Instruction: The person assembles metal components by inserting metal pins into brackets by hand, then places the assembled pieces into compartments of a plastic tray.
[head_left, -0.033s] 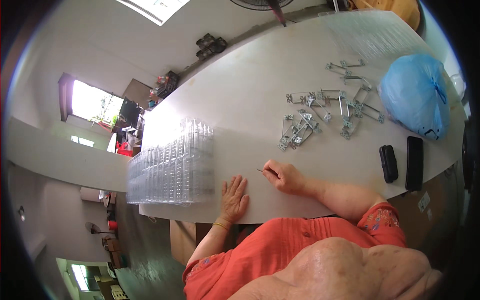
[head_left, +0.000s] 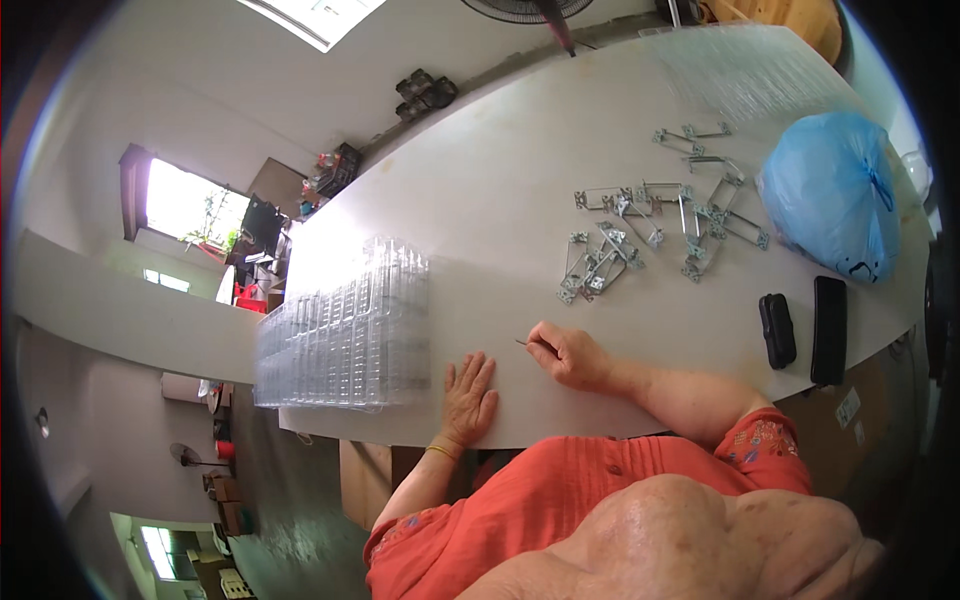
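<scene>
My left hand (head_left: 468,402) lies flat on the pale table with its fingers stretched out, just right of a stack of clear plastic trays (head_left: 345,335). Pinched in my right hand (head_left: 570,357) is a thin, dark rod-like piece (head_left: 521,342), whose short tip sticks out to the left; the rest is hidden by the fingers. Beyond that hand several metal brackets with wire bars (head_left: 610,250) are scattered loosely, some overlapping.
A tied blue plastic bag (head_left: 830,195) sits at the right, with a small black case (head_left: 776,330) and a longer black case (head_left: 828,330) in front of it. Clear plastic sheets or trays (head_left: 745,65) lie at the far right of the table (head_left: 480,200).
</scene>
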